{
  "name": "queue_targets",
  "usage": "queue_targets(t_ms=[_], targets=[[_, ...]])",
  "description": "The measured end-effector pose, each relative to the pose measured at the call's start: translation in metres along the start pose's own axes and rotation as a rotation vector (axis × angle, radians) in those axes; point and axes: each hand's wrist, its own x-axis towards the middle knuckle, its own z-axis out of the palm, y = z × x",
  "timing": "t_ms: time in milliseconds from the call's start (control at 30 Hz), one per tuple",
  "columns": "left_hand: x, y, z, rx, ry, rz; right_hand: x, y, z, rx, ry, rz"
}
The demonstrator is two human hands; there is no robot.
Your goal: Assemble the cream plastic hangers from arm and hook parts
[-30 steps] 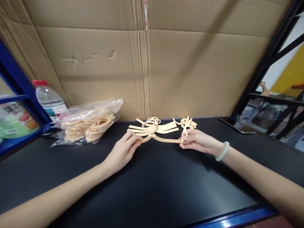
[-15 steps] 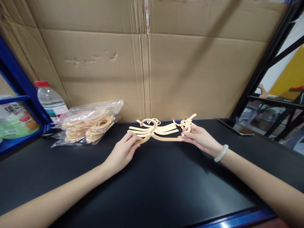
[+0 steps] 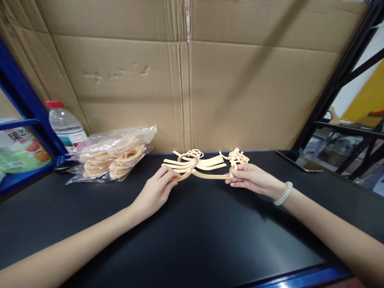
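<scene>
A beige plastic clothes hanger (image 3: pixel 210 176), with a round hook and two curved arms, is held up just above the black table. My left hand (image 3: pixel 157 190) is closed around its left arm. At the other end, my right hand (image 3: pixel 252 180) pinches the tip of the right arm together with a small beige curved piece (image 3: pixel 233 171); whether the two are joined I cannot tell. Behind the hanger lie several loose beige arms (image 3: pixel 211 162) and some ring-shaped hooks (image 3: pixel 197 152). A heap of small curved pieces (image 3: pixel 239 155) sits beyond my right fingers.
A clear bag (image 3: pixel 111 160) full of beige parts lies at left, beside a red-capped bottle (image 3: pixel 67 126). A flat dark device (image 3: pixel 300 161) rests at the back right. Cardboard (image 3: pixel 255 88) walls off the rear; a blue edge (image 3: pixel 300 278) borders the front.
My right hand has lowered the small curved piece to the tip of the hanger's right arm and turned it more upright. My left hand keeps its hold.
</scene>
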Motion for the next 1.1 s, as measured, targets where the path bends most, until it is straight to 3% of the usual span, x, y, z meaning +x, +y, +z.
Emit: queue_targets(t_ms=[200, 767, 1100], targets=[[0.000, -0.001, 0.001, 0.004, 0.000, 0.002, 0.000, 0.002, 0.005, -0.013, 0.025, 0.001], [-0.003, 0.000, 0.002, -0.010, -0.027, 0.036, 0.003, 0.011, 0.016, -0.055, 0.238, -0.193], [-0.003, -0.002, 0.005, -0.014, -0.008, -0.001, 0.002, 0.013, 0.017, 0.109, 0.166, -0.172]])
